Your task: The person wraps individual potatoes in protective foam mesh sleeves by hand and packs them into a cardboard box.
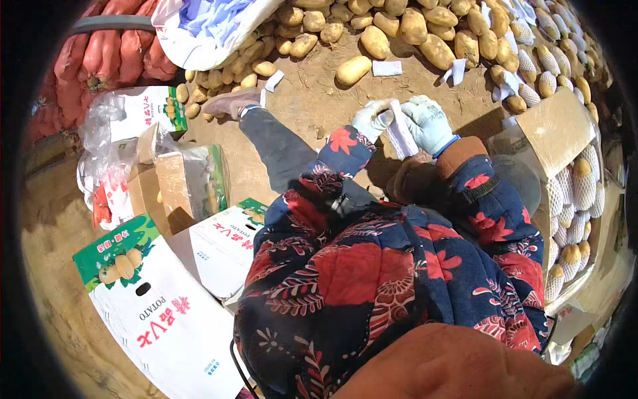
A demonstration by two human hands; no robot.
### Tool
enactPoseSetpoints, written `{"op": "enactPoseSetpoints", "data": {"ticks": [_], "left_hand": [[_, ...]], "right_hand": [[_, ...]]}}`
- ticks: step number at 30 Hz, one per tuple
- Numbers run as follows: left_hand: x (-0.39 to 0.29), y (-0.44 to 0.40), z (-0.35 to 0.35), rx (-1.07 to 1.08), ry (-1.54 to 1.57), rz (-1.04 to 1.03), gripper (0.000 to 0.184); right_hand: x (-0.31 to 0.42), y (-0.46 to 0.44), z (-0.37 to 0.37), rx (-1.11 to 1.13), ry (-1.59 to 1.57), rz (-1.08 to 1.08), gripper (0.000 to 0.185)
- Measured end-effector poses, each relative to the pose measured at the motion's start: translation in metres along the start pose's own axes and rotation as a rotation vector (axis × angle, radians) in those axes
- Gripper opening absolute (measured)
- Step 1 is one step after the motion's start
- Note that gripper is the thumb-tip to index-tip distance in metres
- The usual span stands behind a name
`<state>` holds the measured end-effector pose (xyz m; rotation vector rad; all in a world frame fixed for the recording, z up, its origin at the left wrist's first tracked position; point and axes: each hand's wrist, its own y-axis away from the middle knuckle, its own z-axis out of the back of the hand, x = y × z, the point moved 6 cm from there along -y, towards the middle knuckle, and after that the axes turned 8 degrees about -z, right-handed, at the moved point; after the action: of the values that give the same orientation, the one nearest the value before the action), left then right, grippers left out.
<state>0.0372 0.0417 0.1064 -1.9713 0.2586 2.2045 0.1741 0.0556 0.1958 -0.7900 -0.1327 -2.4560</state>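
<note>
Both of my hands wear pale work gloves and meet in front of my body. My left hand (372, 120) has its fingers curled at the left edge of a white foam net sleeve (399, 133). On the other side, my right hand (429, 124) closes on the same net. It hangs between the two hands and looks narrow; whether anything is inside cannot be made out. Beyond the hands, a loose potato (353, 70) lies on the soil, with a flat white net (387, 68) beside it.
A potato pile (435, 30) spans the top. An open box of netted potatoes (565, 199) stands at the right. Printed cartons (159, 312) and an opened box (173, 183) are at the left, below red sacks (103, 56). A white bag (206, 33) holds blue-white nets.
</note>
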Motion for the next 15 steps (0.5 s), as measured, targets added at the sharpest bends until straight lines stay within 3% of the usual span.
{"op": "enactPoseSetpoints", "data": {"ticks": [4, 6, 7, 8, 10, 11, 13, 14, 15], "left_hand": [[-0.012, 0.001, -0.006, -0.049, 0.357, 0.013, 0.039], [-0.002, -0.001, 0.006, -0.291, 0.503, 0.021, 0.035], [-0.007, -0.010, 0.009, -0.307, 0.792, -0.061, 0.027], [-0.012, -0.017, 0.006, -0.223, 1.052, -0.005, 0.028], [-0.010, -0.029, 0.006, -0.256, 1.104, -0.035, 0.028], [-0.001, -0.034, 0.002, -0.276, 1.105, -0.039, 0.028], [-0.005, -0.040, -0.031, 0.170, 1.115, -0.010, 0.024], [-0.030, -0.031, -0.042, 0.233, 1.715, 0.095, 0.012], [-0.026, -0.027, -0.040, 0.067, 1.364, 0.230, 0.010]], "right_hand": [[-0.009, 0.001, -0.018, 0.043, -0.149, -0.051, 0.019], [-0.020, 0.004, -0.021, -0.045, -0.302, -0.228, 0.020], [-0.036, 0.008, -0.037, -0.078, -0.554, -0.335, 0.022], [-0.045, 0.007, -0.041, -0.032, -0.726, -0.493, 0.024], [-0.044, 0.005, -0.030, -0.077, -1.313, -0.579, 0.025], [-0.027, -0.001, -0.029, -0.050, -1.785, -0.569, 0.026], [-0.004, 0.008, -0.030, 0.171, -1.732, -0.539, 0.031], [0.020, 0.009, -0.024, 0.351, -1.701, -0.530, 0.035], [0.017, 0.015, -0.034, 0.462, -1.651, -0.586, 0.037]]}}
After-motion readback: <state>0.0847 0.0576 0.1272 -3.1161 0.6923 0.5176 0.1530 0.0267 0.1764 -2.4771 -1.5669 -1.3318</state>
